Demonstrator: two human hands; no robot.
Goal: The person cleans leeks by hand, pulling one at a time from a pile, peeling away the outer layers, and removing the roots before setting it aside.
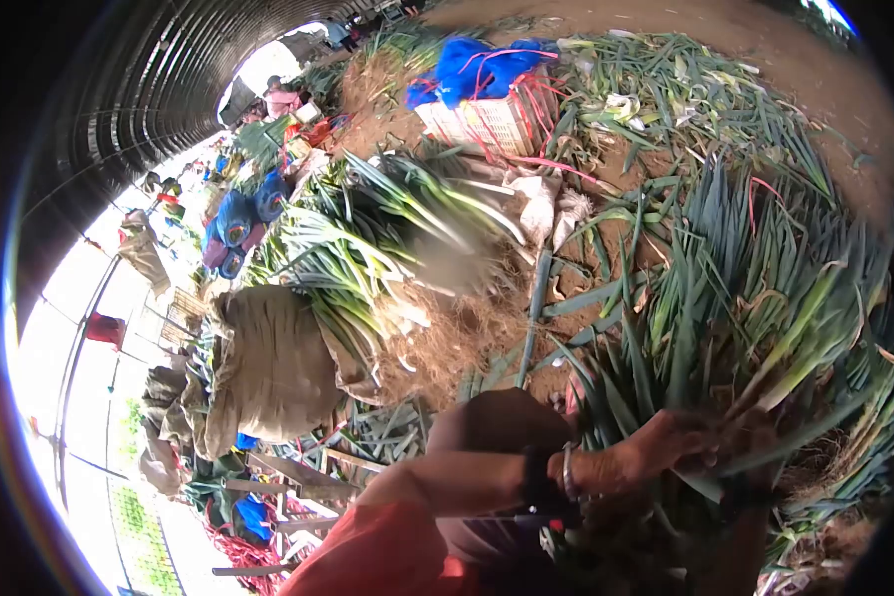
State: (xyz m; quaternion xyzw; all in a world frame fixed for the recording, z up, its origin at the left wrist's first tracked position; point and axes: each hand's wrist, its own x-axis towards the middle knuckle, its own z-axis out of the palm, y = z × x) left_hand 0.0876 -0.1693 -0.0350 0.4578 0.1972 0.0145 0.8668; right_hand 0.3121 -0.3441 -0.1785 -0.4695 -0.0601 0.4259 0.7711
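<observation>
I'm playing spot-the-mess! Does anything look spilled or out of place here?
Yes, a bit messy: long, flat green leaves lie scattered like dropped scraps across the brown dirt floor, and thin pink plastic strings dangle untidily from the pale slatted crate. I can't see anything clearly broken.

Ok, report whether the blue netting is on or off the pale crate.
On: the blue netting lies heaped atop the pale crate.

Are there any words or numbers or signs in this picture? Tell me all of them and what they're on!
There are none that I can read.
Crate: no letters I can make out.
Blue bundle: any marks are too small and blurred to read.
Dark wristband: no readable word or number.
Green stalks: no label I can read.
</observation>
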